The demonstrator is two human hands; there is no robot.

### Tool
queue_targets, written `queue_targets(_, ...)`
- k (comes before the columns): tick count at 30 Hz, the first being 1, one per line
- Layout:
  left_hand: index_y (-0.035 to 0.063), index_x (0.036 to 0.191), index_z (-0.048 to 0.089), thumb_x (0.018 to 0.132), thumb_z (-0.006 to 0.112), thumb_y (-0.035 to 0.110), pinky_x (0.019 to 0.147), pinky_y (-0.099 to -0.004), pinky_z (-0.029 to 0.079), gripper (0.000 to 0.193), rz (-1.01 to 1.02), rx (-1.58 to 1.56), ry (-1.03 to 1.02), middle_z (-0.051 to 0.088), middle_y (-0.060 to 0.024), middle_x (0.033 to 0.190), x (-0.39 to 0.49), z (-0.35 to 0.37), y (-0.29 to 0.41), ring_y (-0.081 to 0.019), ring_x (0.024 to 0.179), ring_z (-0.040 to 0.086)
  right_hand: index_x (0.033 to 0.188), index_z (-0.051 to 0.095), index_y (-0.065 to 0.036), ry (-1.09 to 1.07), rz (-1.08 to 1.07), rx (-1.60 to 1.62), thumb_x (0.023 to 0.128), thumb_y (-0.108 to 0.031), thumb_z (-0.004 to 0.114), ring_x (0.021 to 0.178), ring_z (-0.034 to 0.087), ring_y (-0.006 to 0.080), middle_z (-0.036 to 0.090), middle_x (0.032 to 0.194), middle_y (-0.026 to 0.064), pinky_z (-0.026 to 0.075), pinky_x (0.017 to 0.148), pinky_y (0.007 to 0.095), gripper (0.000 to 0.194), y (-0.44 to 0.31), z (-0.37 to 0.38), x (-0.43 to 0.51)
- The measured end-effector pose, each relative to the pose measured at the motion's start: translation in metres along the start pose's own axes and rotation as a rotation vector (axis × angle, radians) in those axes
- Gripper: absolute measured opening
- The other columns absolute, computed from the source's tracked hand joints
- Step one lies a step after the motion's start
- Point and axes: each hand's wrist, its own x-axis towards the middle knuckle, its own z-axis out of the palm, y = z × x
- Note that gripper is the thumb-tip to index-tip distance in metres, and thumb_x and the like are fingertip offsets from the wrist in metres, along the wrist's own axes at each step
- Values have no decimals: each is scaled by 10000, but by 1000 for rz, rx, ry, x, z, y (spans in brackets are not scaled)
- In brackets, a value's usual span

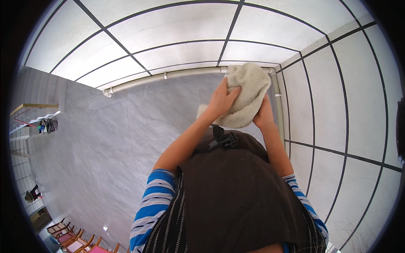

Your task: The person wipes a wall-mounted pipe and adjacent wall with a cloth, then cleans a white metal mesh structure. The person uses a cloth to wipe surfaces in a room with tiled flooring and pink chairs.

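A cream-coloured, fluffy cloth (248, 91) is bunched up in front of me, above the front of my dark apron. My left hand (222, 99) grips its left side, with the thumb pressed on top. On the other side my right hand (263, 114) holds the cloth's edge from beneath, and its fingers are partly hidden behind the fabric. A small end of the cloth pokes out to the left, past my left wrist. Just below hangs a black strap with a plastic buckle (226, 140).
White tiled walls (177, 25) with dark joints meet at a corner on the right. A pale pipe (139, 81) runs along their foot above the grey marbled floor (104, 136). Wooden chairs (79, 242) with pink seats stand at lower left. Shoes (49, 125) lie by the left wall.
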Motion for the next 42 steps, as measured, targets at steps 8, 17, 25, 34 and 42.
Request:
queue_targets(8, 5, 1182, 575, 890, 616, 266, 767, -335, 501, 395, -357, -58, -310, 635, -153, 1014, -14, -55, -47, -194, 937, 597, 1196, 582, 16, 122, 124, -287, 955, -298, 554, 922, 650, 187, 663, 1057, 98, 532, 809, 324, 396, 11, 3, 6)
queue_targets(17, 56, 1439, 323, 968, 524, 420, 983, -420, 458, 629, -547, -695, -450, 468, -131, 1389, -6, -57, -52, -245, 1215, 509, 1149, 619, -3, 68, -101, -544, 948, -246, 561, 898, 628, 132, 668, 988, 56, 518, 775, 285, 320, 44, 50, 13)
queue_targets(25, 8, 1299, 481, 921, 600, 264, 984, -376, 465, 471, -843, -1107, -566, 591, -100, 1214, 10, -53, -88, -229, 1110, 581, 1311, 492, -33, -68, 252, 5, 1003, -398, 419, 1015, 571, 158, 588, 1132, 67, 490, 846, 319, 483, 60, 36, 9)
queue_targets(34, -24, 1270, 497, 823, 645, 58, 898, -365, 516, 478, -806, -709, -433, 607, -120, 1166, 38, -24, -111, -243, 1060, 607, 1272, 552, -55, 91, 349, -355, 983, -409, 446, 769, 604, 138, 616, 956, 63, 506, 669, 254, 470, 79, -22, 49)
queue_targets(42, -4, 1323, 443, 795, 617, 24, 952, -369, 479, 557, -779, -240, -222, 568, -124, 1235, 98, -51, -157, -249, 1115, 576, 1098, 669, -42, 293, 69, -919, 914, -329, 529, 933, 623, 321, 655, 980, 140, 483, 844, 423, 369, 103, -115, 106)
